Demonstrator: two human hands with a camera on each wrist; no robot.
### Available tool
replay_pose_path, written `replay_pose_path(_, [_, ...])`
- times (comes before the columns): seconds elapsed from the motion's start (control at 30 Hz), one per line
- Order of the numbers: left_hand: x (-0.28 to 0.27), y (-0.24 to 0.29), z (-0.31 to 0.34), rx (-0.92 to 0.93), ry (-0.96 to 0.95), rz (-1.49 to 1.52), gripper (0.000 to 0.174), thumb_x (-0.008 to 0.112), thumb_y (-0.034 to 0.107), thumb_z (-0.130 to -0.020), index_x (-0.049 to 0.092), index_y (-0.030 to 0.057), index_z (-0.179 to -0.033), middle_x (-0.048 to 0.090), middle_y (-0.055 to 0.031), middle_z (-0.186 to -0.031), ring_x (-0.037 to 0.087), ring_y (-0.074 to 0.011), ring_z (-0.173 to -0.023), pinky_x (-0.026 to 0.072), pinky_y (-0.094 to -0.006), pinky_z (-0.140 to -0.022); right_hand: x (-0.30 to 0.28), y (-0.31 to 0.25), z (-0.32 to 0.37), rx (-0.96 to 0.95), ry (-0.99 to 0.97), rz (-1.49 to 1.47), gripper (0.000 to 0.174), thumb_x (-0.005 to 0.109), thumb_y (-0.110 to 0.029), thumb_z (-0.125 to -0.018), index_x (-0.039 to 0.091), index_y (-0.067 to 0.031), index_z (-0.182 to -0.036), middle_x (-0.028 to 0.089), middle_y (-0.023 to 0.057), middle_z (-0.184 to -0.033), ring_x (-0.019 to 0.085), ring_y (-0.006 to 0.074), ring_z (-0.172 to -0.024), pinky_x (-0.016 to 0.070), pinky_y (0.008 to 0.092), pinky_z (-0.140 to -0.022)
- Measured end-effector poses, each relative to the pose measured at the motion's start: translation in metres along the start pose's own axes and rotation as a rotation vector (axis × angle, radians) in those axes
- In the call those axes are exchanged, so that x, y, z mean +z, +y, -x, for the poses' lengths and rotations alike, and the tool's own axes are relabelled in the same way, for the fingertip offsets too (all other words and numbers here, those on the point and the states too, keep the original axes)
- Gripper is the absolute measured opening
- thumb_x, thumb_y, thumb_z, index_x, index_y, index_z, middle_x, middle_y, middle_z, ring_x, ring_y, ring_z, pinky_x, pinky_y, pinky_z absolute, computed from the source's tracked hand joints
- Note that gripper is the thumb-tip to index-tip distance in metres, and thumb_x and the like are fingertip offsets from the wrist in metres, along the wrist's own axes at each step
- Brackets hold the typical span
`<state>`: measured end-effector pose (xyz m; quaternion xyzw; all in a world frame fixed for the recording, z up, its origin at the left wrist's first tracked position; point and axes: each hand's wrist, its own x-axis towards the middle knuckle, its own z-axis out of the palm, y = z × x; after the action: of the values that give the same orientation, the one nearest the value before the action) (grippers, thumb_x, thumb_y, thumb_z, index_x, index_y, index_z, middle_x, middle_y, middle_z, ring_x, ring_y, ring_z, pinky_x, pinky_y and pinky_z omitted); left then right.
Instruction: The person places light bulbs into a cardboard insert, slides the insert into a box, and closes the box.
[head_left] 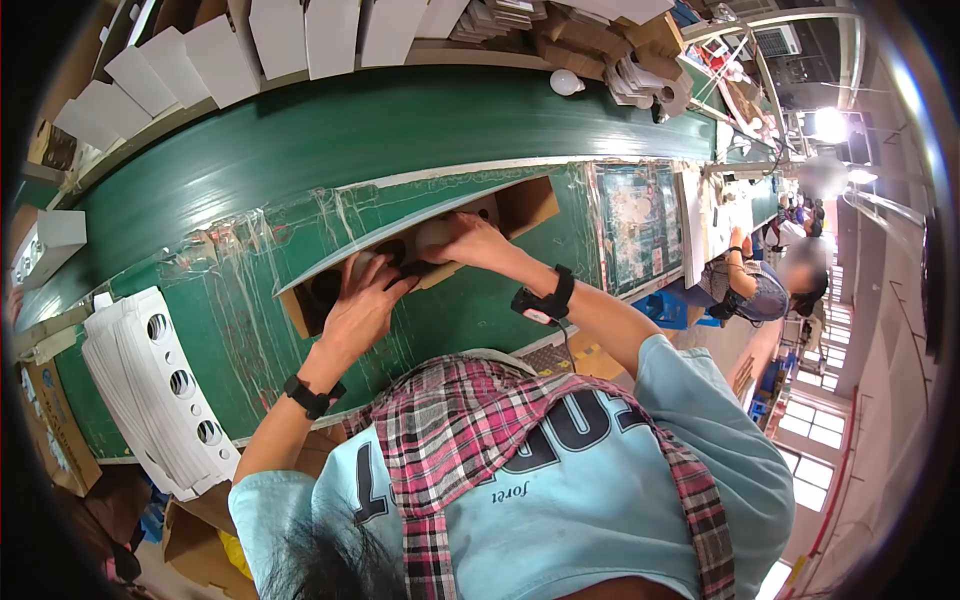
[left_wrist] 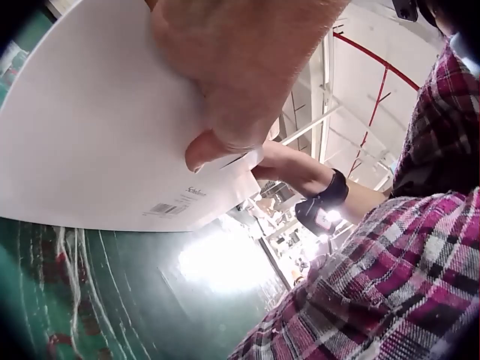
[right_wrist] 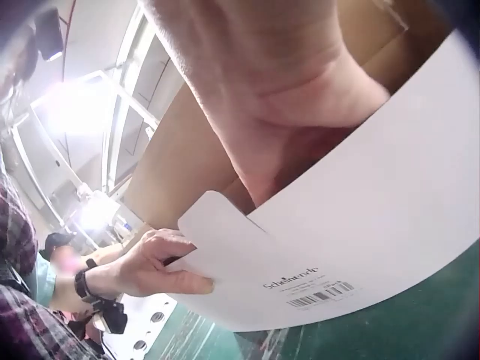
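Note:
A long carton (head_left: 535, 205), white outside and brown inside, lies open on the green bench in front of the person. The left hand (head_left: 360, 305) holds its near wall toward the left end; in the right wrist view the thumb lies on the printed white outside and the fingers go over the edge. Reaching into the carton, the right hand (head_left: 472, 243) grips a white, rounded, bulb-like thing (head_left: 434, 236). Its fingertips are hidden behind the wall in the right wrist view. Dark round holes of an insert show inside, beside the hands.
A stack of white cut-out inserts (head_left: 180, 380) with round holes lies at the left. Behind the bench runs a green belt (head_left: 390, 115), with a white bulb (head_left: 566, 82) at its far edge. White cartons (head_left: 285, 35) line the shelf beyond. Other people sit at the right.

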<state>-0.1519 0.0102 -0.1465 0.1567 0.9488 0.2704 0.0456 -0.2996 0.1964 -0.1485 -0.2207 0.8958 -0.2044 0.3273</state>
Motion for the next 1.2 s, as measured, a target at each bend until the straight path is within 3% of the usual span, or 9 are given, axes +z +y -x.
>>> replay_pose_path(0.3, [-0.005,0.003,-0.001,-0.017,0.037,0.06,0.044,0.053,-0.001,-0.076,0.064,0.0143,-0.116,0.059,-0.0054,-0.106,0.043,-0.0262,-0.122,0.0204,-0.0495,-0.112,-0.017,-0.016,0.006,0.097,-0.094,0.054,0.064,0.067,-0.055,-0.07,0.065,0.003,-0.098,0.064,0.0243,-0.098,0.063,0.0334,-0.095,0.0504,0.0402,-0.083])
replay_pose_path(0.4, [-0.004,0.002,-0.001,-0.011,0.035,0.071,0.043,0.053,-0.001,-0.077,0.064,0.0146,-0.116,0.059,-0.005,-0.107,0.043,-0.0264,-0.123,0.02,-0.0499,-0.113,0.017,-0.007,0.006,-0.173,0.233,0.315,0.065,0.066,-0.058,-0.069,0.066,0.0039,-0.09,0.065,0.0235,-0.085,0.065,0.0331,-0.088,0.0512,0.0398,-0.079])
replay_pose_path(0.5, [0.0,0.002,0.0,0.015,0.016,0.023,0.043,0.054,0.001,-0.078,0.062,0.0142,-0.118,0.059,-0.006,-0.11,0.044,-0.0264,-0.122,0.0187,-0.0507,-0.113,0.017,-0.014,0.009,-0.257,0.178,0.44,0.065,0.067,-0.06,-0.068,0.066,0.0031,-0.085,0.065,0.0215,-0.081,0.065,0.0347,-0.084,0.0513,0.0392,-0.077])
replay_pose_path(0.6, [-0.01,0.006,0.0,0.008,0.015,0.098,0.042,0.053,0.0,-0.079,0.059,0.011,-0.119,0.056,-0.0097,-0.119,0.041,-0.0302,-0.125,0.0179,-0.0496,-0.114,-0.004,-0.01,-0.007,-0.022,-0.191,0.196,0.071,0.065,-0.062,-0.068,0.065,-0.0002,-0.103,0.065,0.0206,-0.102,0.061,0.0326,-0.101,0.0466,0.0354,-0.09])
replay_pose_path(0.7, [-0.02,0.016,-0.006,0.008,0.117,0.409,0.046,0.049,-0.005,-0.075,0.056,0.0065,-0.12,0.053,-0.0129,-0.123,0.04,-0.0349,-0.126,0.024,-0.0468,-0.112,-0.026,0.014,-0.016,-0.112,-0.306,-0.134,0.068,0.071,-0.044,-0.074,0.056,0.0048,-0.118,0.061,0.0207,-0.114,0.058,0.0268,-0.108,0.0451,0.0329,-0.092])
replay_pose_path(0.83, [-0.004,0.018,-0.027,-0.423,0.07,1.136,0.052,0.04,-0.009,-0.072,0.048,0.0006,-0.122,0.051,-0.017,-0.126,0.04,-0.028,-0.13,0.0347,-0.0361,-0.106,-0.018,0.039,-0.021,-0.17,-0.293,-0.388,0.078,0.076,-0.04,-0.07,0.047,0.0049,-0.128,0.059,0.019,-0.118,0.056,0.0234,-0.111,0.0423,0.0312,-0.096])
replay_pose_path(0.97, [-0.019,0.022,-0.066,-0.924,-0.109,1.095,0.047,0.039,-0.006,-0.072,0.05,0.0005,-0.117,0.051,-0.01,-0.095,0.053,-0.0211,-0.09,0.0436,-0.0287,-0.074,-0.004,0.051,-0.027,-0.093,-0.22,-0.307,0.076,0.077,-0.043,-0.067,0.054,0.006,-0.121,0.061,0.0188,-0.114,0.058,0.0242,-0.106,0.0442,0.0321,-0.092])
replay_pose_path(1.0, [0.026,-0.006,-0.066,-0.842,-0.072,1.085,0.03,0.042,0.002,-0.075,0.053,0.0019,-0.103,0.045,-0.0075,-0.083,0.044,-0.0178,-0.073,0.039,-0.0299,-0.063,-0.002,0.052,-0.026,-0.069,-0.209,-0.28,0.076,0.077,-0.045,-0.066,0.055,0.0063,-0.118,0.062,0.0193,-0.112,0.059,0.0246,-0.105,0.0446,0.0323,-0.091])
replay_pose_path(1.2, [0.121,-0.099,-0.053,-0.742,-0.145,1.295,0.019,0.037,0.005,-0.085,0.052,0.0031,-0.096,0.051,-0.0088,-0.087,0.048,-0.0185,-0.073,0.0418,-0.0327,-0.064,-0.04,-0.001,0.007,0.032,-0.244,-0.101,0.079,0.069,-0.06,-0.064,0.062,0.0052,-0.107,0.062,0.0214,-0.11,0.06,0.0294,-0.103,0.0452,0.0344,-0.088])
